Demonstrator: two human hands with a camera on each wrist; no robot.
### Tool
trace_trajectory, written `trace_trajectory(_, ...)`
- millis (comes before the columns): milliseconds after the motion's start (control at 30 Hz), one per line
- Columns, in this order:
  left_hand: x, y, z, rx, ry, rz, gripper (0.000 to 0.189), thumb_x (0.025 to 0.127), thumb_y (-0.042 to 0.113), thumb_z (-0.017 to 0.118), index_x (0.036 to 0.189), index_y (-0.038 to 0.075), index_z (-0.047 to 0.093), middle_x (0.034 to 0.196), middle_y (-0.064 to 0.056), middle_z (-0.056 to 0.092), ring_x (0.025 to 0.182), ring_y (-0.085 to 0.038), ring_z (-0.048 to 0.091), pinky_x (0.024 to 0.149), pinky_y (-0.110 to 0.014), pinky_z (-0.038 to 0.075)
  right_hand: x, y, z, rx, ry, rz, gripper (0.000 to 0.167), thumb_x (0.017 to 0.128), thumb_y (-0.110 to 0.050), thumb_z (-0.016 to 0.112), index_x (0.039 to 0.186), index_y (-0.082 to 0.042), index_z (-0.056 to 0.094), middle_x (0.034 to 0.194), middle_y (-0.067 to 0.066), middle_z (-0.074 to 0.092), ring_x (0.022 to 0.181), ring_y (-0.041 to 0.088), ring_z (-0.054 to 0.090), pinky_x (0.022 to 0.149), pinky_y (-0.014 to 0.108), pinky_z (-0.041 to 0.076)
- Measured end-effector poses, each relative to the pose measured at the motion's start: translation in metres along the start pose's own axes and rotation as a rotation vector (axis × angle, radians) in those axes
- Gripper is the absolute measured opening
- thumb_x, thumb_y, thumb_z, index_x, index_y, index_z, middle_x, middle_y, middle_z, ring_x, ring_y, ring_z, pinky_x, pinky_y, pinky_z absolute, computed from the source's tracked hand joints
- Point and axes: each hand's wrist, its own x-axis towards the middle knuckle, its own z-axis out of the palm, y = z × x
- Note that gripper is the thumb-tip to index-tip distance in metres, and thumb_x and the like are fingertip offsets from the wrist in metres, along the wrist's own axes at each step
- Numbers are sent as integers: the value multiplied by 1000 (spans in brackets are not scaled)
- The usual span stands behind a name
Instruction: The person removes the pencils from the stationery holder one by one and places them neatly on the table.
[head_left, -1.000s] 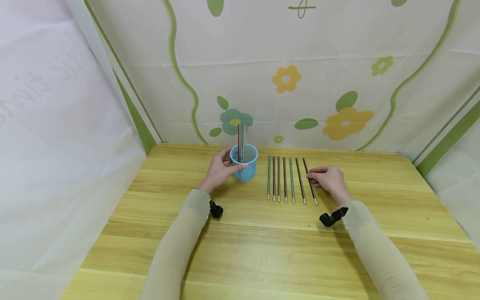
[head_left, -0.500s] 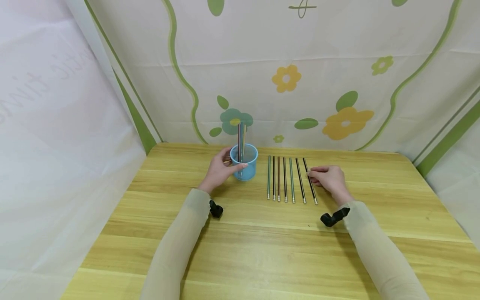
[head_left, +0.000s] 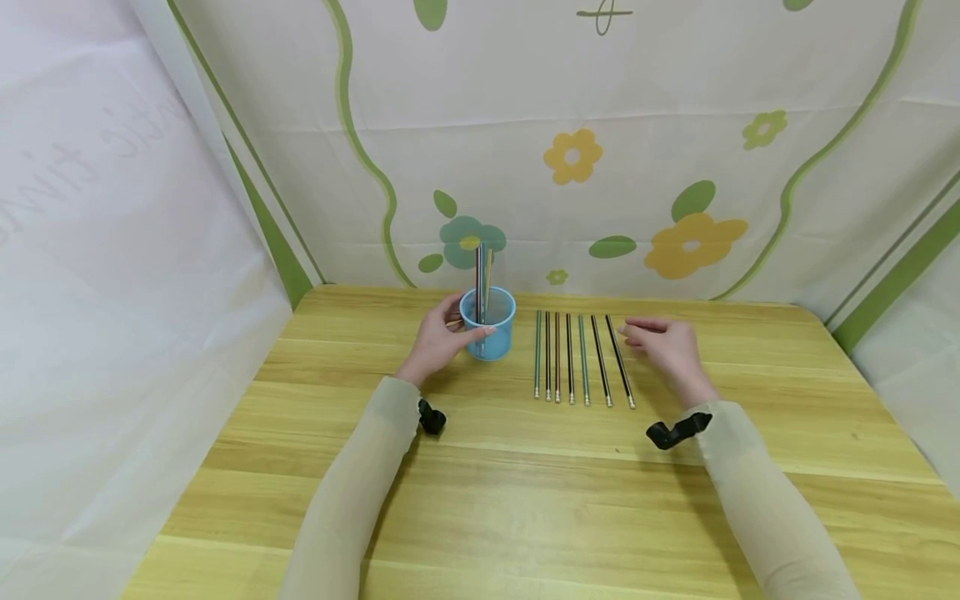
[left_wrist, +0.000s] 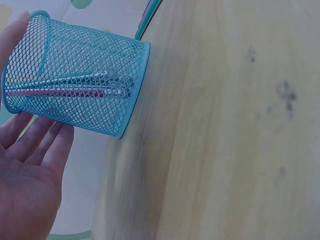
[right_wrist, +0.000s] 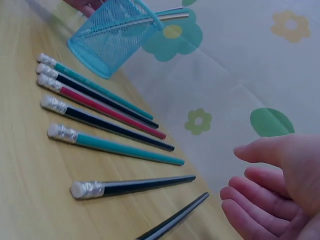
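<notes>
My left hand (head_left: 437,340) holds a blue mesh pencil cup (head_left: 498,343), thumb on the near side and fingers round the far side. Several pencils (head_left: 480,271) stand in the cup, leaning left. In the left wrist view the fingers lie along the mesh wall (left_wrist: 85,45). To the right, my right hand (head_left: 669,348) hovers beside the rightmost black pencil (head_left: 620,362), holding nothing. The right wrist view has its thumb (right_wrist: 260,150) apart from the loosely bent fingers.
Between the cup and my right hand lies a row of several pencils, among them a red pencil (head_left: 557,358) and a teal pencil (head_left: 583,358), erasers toward me. They lie on a wooden table (head_left: 525,500). A flower-print curtain (head_left: 630,75) hangs behind its far edge.
My right hand has let go of the rightmost black pencil and moved slightly back and to the right. The left hand and cup stay in place.
</notes>
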Motion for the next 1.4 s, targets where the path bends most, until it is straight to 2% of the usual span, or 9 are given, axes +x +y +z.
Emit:
trace_trajectory(233, 0, 0, 0, -3, -2, 5, 72, 86, 12, 84, 144, -8, 47, 133, -27, 58, 121, -43, 56, 105, -53, 45, -3, -9, 3, 28, 13, -19, 61, 91, -42, 78, 135, -2, 64, 129, 17, 65, 113, 32, 66, 97, 44, 53)
trace_trajectory(467, 2, -6, 1, 10, 13, -3, 71, 85, 13, 85, 144, -6, 49, 132, -23, 60, 120, -39, 57, 105, -52, 46, -6, -14, 11, 89, 19, -39, 56, 92, -34, 78, 135, -1, 64, 129, 18, 65, 111, 27, 68, 97, 41, 53)
trace_trajectory(600, 2, -6, 2, 17, 18, -12, 72, 86, 15, 85, 144, -5, 48, 132, -21, 60, 120, -37, 57, 105, -50, 46, -7, -16, 15, 112, 7, -55, 54, 93, -32, 77, 135, 0, 64, 131, 19, 64, 114, 28, 66, 97, 40, 53)
trace_trajectory(800, 0, -3, 1, 16, 14, -2, 72, 85, 15, 85, 144, -6, 49, 131, -23, 60, 119, -39, 58, 104, -50, 47, -8, -20, 23, 119, -6, -52, 58, 92, -37, 79, 136, -2, 64, 129, 14, 66, 115, 28, 65, 101, 42, 50)
trace_trajectory(967, 0, -1, 0, 6, -2, 3, 73, 86, 14, 85, 144, -8, 47, 132, -27, 58, 121, -43, 56, 105, -53, 46, -10, -25, 34, 123, -28, -54, 58, 91, -39, 79, 136, -4, 64, 130, 15, 65, 116, 28, 64, 99, 37, 52)
trace_trajectory(1167, 0, -1, 0, -2, -3, 2, 73, 86, 12, 84, 145, -8, 46, 133, -28, 57, 122, -44, 55, 105, -55, 44, -12, -33, 50, 128, -41, -60, 56, 90, -38, 80, 133, -5, 66, 128, 13, 66, 112, 26, 67, 100, 40, 51)
trace_trajectory(1300, 0, -1, 0, -7, -4, 0, 72, 86, 11, 84, 144, -9, 47, 133, -29, 57, 122, -45, 54, 106, -55, 44, -13, -38, 63, 157, -49, -90, 53, 90, -34, 81, 130, -3, 68, 125, 13, 68, 109, 27, 68, 96, 38, 54)
trace_trajectory(1400, -1, 1, 0, -14, -9, 1, 71, 87, 10, 83, 144, -10, 46, 133, -30, 56, 123, -47, 53, 107, -56, 43, -14, -41, 71, 180, -61, -113, 52, 89, -33, 82, 128, -1, 69, 123, 13, 68, 106, 23, 69, 92, 35, 56)
